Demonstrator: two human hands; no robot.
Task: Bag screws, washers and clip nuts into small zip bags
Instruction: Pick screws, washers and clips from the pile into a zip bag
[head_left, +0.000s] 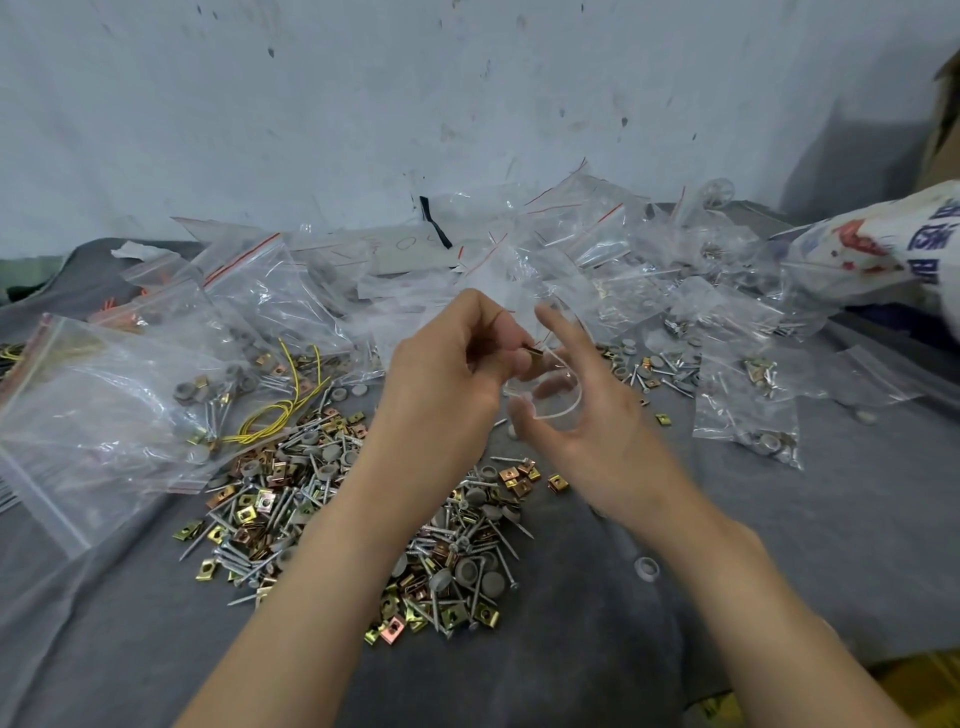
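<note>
- The clip nut could be missing the narrow mouth of the zip bag and dropping into the pile on the desk if the thin film is sagging shut.
- The left hand is hovering above the pile, curled fingers pinching the clip nut at the bag's mouth.
- The right hand is cupping the bag, fingers curved round it.

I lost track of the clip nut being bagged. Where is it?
In the head view, mid-frame, the clip nut is pinched in the left hand at the mouth of the small zip bag held by the right hand.
</note>
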